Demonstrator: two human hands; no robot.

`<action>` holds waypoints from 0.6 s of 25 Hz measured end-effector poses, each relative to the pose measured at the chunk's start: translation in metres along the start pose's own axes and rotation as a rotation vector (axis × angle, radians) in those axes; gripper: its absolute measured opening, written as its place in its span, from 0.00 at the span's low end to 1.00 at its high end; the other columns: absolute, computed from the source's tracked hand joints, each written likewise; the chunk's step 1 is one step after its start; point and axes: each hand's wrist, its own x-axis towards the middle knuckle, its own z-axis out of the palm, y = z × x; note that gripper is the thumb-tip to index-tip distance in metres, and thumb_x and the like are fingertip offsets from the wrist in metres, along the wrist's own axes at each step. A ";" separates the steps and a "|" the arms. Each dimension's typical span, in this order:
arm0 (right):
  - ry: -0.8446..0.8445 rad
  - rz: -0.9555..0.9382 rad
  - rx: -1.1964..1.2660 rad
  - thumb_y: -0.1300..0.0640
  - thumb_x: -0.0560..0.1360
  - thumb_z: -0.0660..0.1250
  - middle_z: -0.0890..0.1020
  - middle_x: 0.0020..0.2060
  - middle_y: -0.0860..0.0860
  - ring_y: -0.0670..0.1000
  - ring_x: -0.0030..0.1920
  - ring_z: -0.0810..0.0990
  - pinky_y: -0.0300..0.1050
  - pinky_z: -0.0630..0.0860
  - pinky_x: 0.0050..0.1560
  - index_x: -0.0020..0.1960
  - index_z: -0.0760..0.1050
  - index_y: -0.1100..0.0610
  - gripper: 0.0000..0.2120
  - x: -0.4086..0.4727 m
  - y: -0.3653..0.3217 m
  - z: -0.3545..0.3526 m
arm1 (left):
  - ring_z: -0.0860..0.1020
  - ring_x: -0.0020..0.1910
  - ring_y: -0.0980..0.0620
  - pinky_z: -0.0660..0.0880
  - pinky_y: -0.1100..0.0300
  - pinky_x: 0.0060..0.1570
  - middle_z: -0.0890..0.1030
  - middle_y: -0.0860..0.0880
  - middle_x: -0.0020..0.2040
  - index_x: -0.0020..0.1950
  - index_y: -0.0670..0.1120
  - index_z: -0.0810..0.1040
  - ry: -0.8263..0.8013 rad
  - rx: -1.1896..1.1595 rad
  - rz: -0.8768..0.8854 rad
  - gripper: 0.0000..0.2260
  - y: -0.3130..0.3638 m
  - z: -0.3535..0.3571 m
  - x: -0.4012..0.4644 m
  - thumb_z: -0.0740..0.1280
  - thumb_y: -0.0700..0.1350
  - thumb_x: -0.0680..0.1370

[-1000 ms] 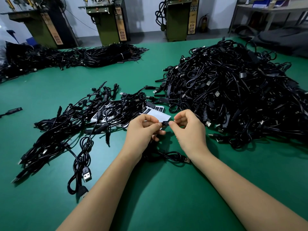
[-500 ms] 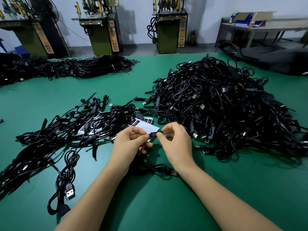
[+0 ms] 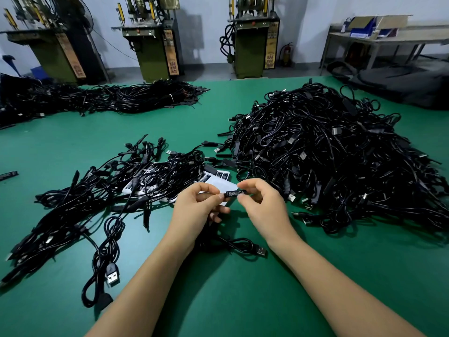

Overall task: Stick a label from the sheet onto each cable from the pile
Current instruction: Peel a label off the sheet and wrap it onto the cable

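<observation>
At frame centre, left hand (image 3: 196,205) and right hand (image 3: 261,203) pinch opposite ends of a small black white-lettered label (image 3: 235,193).

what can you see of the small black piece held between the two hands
The small black piece is a slim, flat, oblong bar, matte black like plastic, with a black label of tiny white print on its upper face; the top line looks like "LED CONTROLLER", the rest is too small to read. It lies roughly level, held above the green table in front of the white label sheet. The left hand pinches its left end and the right hand its right end. A cable trails below, its join hidden.
</observation>
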 end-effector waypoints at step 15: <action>0.116 -0.015 -0.042 0.55 0.73 0.73 0.81 0.37 0.44 0.39 0.40 0.79 0.28 0.72 0.39 0.46 0.77 0.47 0.06 0.000 0.002 -0.001 | 0.84 0.36 0.49 0.75 0.63 0.28 0.83 0.44 0.35 0.45 0.40 0.76 -0.005 0.048 0.102 0.05 -0.006 0.002 -0.002 0.68 0.32 0.75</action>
